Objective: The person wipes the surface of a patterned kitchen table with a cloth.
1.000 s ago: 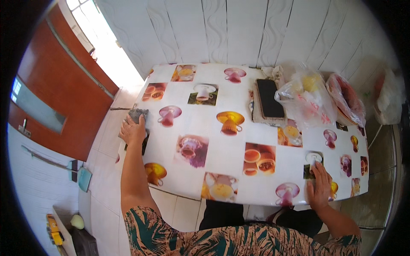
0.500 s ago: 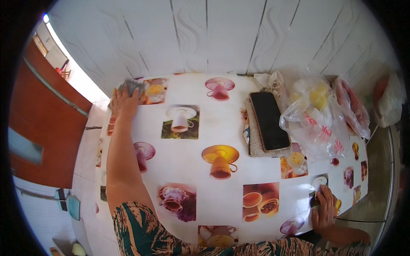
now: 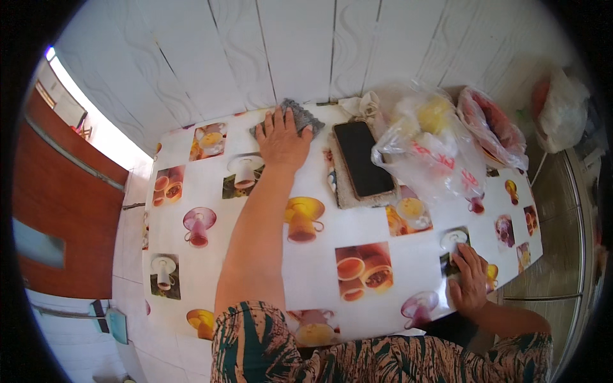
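My left hand (image 3: pixel 283 139) reaches to the far side of the table and presses down on a bunched grey cloth (image 3: pixel 306 120), with fingers spread over it. Most of the cloth's middle is hidden beneath the palm and fingers. At the near right, my right hand (image 3: pixel 469 281) rests open on the tabletop, fingers stretched out, holding nothing. Both touch a white table cover (image 3: pixel 364 223) printed with cups and saucers. To the right of the cloth, a black-screened phone (image 3: pixel 363 158) lies on a folded beige towel (image 3: pixel 364 202).
Clear plastic bags (image 3: pixel 440 147), one with something yellow inside, sit at the back right beside a pinkish bag (image 3: pixel 490 124). A tiled wall (image 3: pixel 294 51) borders the table's far edge. A brown door (image 3: pixel 70 198) stands at the left.
My left hand has slid the grey cloth from the far left corner rightward along the table's far edge, toward the phone. My right hand stays on the near right. The view has shifted slightly.
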A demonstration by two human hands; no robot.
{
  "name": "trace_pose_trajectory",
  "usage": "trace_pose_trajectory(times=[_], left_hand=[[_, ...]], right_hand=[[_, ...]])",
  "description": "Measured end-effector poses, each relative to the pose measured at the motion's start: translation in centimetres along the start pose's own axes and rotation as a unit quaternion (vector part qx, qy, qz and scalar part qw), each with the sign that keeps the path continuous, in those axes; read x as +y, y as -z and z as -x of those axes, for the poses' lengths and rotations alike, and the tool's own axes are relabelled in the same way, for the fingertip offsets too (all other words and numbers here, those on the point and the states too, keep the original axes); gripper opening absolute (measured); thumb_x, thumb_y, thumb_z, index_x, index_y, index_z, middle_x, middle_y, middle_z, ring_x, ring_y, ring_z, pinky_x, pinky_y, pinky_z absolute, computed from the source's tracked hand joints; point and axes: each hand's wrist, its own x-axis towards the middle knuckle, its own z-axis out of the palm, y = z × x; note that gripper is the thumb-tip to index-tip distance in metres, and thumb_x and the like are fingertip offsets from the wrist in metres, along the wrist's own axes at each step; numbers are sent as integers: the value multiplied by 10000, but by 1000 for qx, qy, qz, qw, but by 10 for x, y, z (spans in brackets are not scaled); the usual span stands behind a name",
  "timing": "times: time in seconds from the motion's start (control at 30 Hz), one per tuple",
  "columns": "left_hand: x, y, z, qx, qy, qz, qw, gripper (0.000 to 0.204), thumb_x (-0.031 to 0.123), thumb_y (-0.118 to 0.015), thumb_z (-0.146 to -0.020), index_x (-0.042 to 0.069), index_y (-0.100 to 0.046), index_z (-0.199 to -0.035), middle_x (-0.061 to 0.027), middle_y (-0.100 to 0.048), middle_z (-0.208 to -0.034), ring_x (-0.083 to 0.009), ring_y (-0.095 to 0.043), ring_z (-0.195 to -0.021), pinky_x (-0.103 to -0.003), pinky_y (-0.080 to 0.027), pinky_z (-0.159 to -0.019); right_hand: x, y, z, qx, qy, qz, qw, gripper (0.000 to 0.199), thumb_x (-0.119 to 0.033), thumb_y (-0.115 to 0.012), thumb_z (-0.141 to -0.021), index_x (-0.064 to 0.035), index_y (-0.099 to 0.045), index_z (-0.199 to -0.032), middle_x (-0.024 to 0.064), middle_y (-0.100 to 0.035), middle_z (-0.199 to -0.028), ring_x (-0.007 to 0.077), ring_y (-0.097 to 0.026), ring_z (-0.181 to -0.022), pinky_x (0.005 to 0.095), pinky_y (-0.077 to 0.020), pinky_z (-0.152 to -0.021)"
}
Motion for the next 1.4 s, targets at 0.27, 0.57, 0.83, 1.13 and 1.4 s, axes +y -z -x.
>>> trace_pose_trajectory(times=[0.27, 0.57, 0.83, 1.13, 1.4], left_hand=[[-12, 30, 83, -19, -77, -26, 996, 641, 483, -410, -948, 113, -377, -1472, -98, -328, -1541, -276, -237, -1447, -475, -133, -1174], [26, 60, 220, -9, -156, -12, 988, 649, 447, -473, -925, 71, -399, -1448, -139, -355, -1515, -318, -263, -1428, -496, -160, -1163], [68, 123, 349, -73, -137, 46, 987, 685, 356, -582, -881, 42, -368, -1451, -186, -324, -1520, -356, -273, -1419, -504, -197, -1149], [-106, 106, 300, 31, 121, -96, 988, 683, 497, -435, -955, 60, -358, -1474, -170, -345, -1525, -331, -269, -1431, -498, -184, -1146], [-5, 67, 228, -2, 18, -81, 997, 701, 494, -457, -925, 33, -390, -1449, -154, -378, -1509, -311, -280, -1430, -480, -195, -1150]], right_hand=[[-3, 3, 3, 32, -8, -7, 999, 541, -200, -607, -814, -37, -477, -1313, 181, -421, -1438, 343, -391, -1343, 483, -287, -1055], [-1, -6, 9, 82, 4, 5, 997, 496, -228, -586, -866, -50, -489, -1318, 146, -434, -1436, 301, -395, -1349, 463, -290, -1072], [4, -11, 16, 95, 5, 2, 995, 486, -227, -571, -893, -75, -480, -1346, 135, -431, -1446, 276, -404, -1347, 455, -277, -1092], [3, -11, 16, 104, 0, -17, 994, 484, -220, -592, -875, -81, -499, -1329, 125, -443, -1438, 265, -412, -1342, 453, -283, -1089], [6, -13, 15, 105, -4, -26, 994, 500, -222, -606, -863, -70, -501, -1327, 124, -448, -1436, 263, -414, -1341, 454, -288, -1083]])
